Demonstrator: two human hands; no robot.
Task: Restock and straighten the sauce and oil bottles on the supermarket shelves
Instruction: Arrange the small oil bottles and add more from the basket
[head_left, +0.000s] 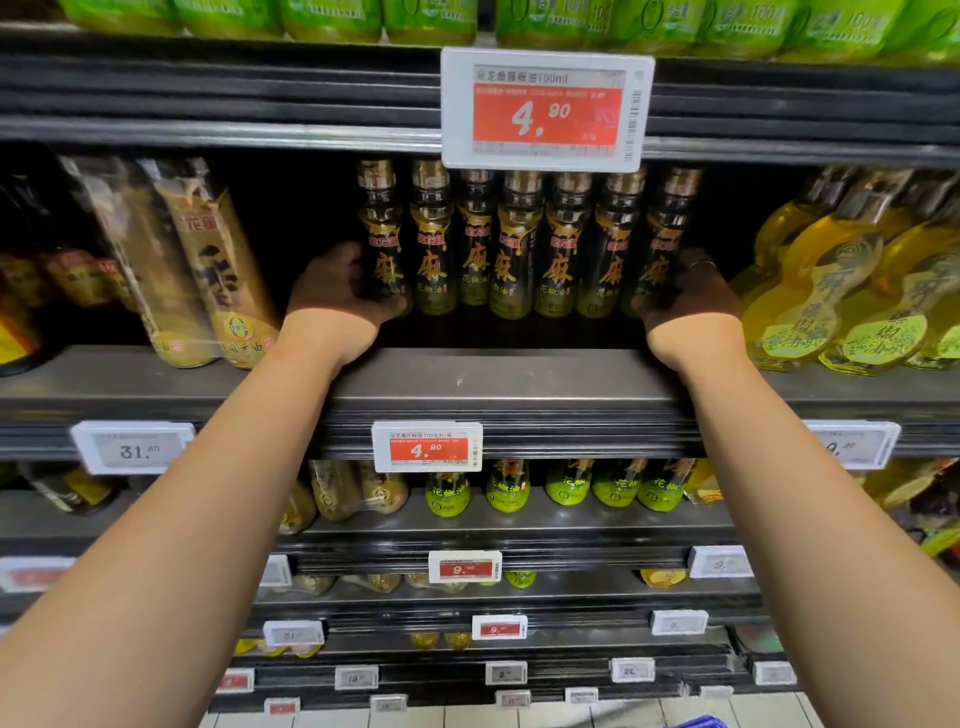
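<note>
Bracketing the dark bottle row (524, 244) at 12 o'clock, left hand (337, 286) curls round its 9 o'clock end bottle, right hand (685, 291) round the 3 o'clock one; row aligned but set back; the gap to its left seems unstocked.

Overhead store light falls bright on the forearms and shelf (493, 384) fronts while the recess under the upper shelf lies in deep shadow that darkens both hands, the wide lens bows the edges, and the side bottles look smeared, perhaps by motion blur.
</note>
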